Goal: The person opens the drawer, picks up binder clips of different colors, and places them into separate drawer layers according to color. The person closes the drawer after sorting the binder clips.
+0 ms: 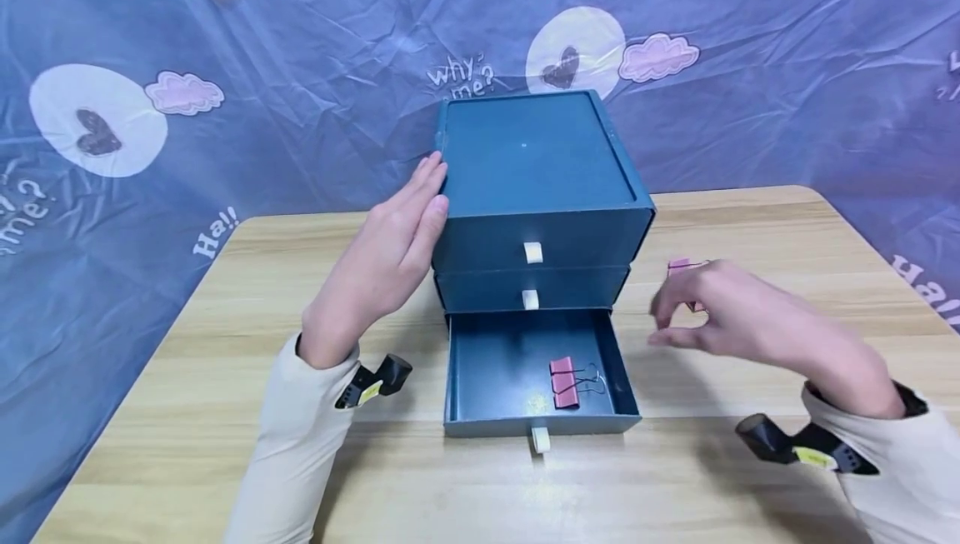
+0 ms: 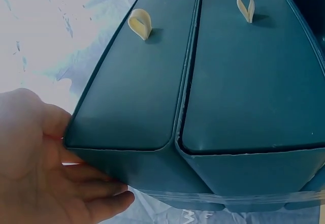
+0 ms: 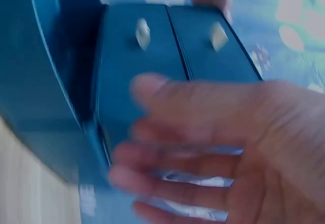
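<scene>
A dark teal drawer box has three stacked drawers with pale loop pulls. Its bottom drawer is pulled out, and a pink binder clip lies inside toward the right. My left hand rests its straight fingers along the box's upper left side; the left wrist view shows the palm facing that wall. To the right of the box, my right hand hovers with loosely bent fingers, nothing visible between them in the blurred right wrist view. Another pink binder clip shows partly behind that hand, mostly hidden by it.
A light wood-grain table bears the box. Behind it hangs a blue printed cloth. Clear tape runs across the box's side. Both sleeves carry a black wrist camera, the left one near the open drawer.
</scene>
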Demonstrator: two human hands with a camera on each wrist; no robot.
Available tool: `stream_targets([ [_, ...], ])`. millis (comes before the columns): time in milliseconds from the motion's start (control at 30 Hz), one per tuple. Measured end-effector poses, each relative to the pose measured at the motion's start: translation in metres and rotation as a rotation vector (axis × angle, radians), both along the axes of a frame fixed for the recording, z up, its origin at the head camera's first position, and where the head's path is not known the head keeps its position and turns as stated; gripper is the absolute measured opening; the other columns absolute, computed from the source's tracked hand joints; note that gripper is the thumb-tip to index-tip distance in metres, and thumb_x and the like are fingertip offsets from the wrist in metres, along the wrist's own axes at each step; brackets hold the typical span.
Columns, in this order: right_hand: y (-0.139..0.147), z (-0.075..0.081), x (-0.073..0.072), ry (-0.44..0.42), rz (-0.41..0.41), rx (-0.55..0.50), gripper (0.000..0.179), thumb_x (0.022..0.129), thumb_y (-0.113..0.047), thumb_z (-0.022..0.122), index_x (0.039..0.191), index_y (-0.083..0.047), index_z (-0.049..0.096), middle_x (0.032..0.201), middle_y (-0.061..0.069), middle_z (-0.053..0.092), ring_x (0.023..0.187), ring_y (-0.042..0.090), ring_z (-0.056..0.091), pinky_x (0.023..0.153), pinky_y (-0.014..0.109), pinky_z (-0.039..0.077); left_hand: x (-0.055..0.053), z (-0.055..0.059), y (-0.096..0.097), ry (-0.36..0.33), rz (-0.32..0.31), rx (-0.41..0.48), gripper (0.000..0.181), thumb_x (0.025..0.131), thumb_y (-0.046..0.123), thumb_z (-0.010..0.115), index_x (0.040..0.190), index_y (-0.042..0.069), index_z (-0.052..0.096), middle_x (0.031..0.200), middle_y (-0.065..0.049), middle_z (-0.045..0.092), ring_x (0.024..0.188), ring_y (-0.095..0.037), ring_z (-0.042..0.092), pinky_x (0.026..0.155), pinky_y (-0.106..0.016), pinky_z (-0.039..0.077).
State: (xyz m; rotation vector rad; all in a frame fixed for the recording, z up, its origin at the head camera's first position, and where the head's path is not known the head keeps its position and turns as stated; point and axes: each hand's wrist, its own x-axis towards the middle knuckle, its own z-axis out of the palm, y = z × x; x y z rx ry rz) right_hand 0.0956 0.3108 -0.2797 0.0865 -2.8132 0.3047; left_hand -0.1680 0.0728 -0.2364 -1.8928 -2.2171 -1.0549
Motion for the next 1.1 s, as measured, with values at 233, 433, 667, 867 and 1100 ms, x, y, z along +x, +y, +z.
stream_targets([
  [233, 0.057, -0.024, 0.002, -0.062, -0.351, -0.056, 0.034, 0.073, -0.006, 0.08, 0.104, 0.003, 0.069, 0.1, 0.025, 0.069, 0.092, 0.043, 0.065, 0.08, 0.055, 0.049, 0.0, -0.001, 0.002, -0.042, 0.002, -0.023, 0.051, 0.107, 0.026, 0.029, 0.148, -0.004, 0.031, 0.157, -0.015, 0.024, 0.146, -0.022, 0.02, 0.118, -0.036, 0.019],
  [433, 0.08, -0.052, -0.001, -0.131, -0.408, -0.087, 0.054, 0.073, -0.007, 0.08, 0.117, 0.014, 0.057, 0.117, 0.039, 0.056, 0.107, 0.057, 0.052, 0.091, 0.063, 0.041, 0.001, -0.002, 0.003, -0.05, 0.007, -0.029, 0.052, 0.107, 0.027, 0.028, 0.148, -0.005, 0.029, 0.158, -0.015, 0.022, 0.146, -0.019, 0.018, 0.119, -0.035, 0.018],
  [667, 0.093, -0.065, -0.002, -0.268, -0.457, -0.13, 0.061, 0.08, -0.013, 0.075, 0.126, 0.018, 0.049, 0.123, 0.042, 0.05, 0.11, 0.058, 0.048, 0.095, 0.064, 0.039, 0.001, -0.002, 0.002, -0.046, 0.015, -0.023, 0.052, 0.106, 0.026, 0.028, 0.148, -0.005, 0.029, 0.157, -0.016, 0.023, 0.146, -0.02, 0.019, 0.119, -0.035, 0.019],
  [867, 0.097, -0.075, -0.003, -0.273, -0.445, -0.141, 0.055, 0.083, -0.011, 0.072, 0.125, 0.017, 0.05, 0.114, 0.039, 0.057, 0.098, 0.052, 0.058, 0.09, 0.062, 0.043, 0.001, -0.002, 0.0, -0.054, 0.017, -0.017, 0.052, 0.106, 0.026, 0.029, 0.148, -0.005, 0.03, 0.157, -0.015, 0.023, 0.146, -0.019, 0.019, 0.119, -0.035, 0.019],
  [1100, 0.096, -0.079, -0.004, -0.249, -0.445, -0.144, 0.04, 0.085, -0.008, 0.069, 0.118, 0.014, 0.058, 0.105, 0.033, 0.064, 0.085, 0.039, 0.062, 0.083, 0.058, 0.047, 0.002, -0.001, 0.0, -0.059, 0.014, -0.023, 0.052, 0.106, 0.026, 0.029, 0.148, -0.004, 0.029, 0.158, -0.014, 0.022, 0.146, -0.018, 0.019, 0.119, -0.034, 0.018],
])
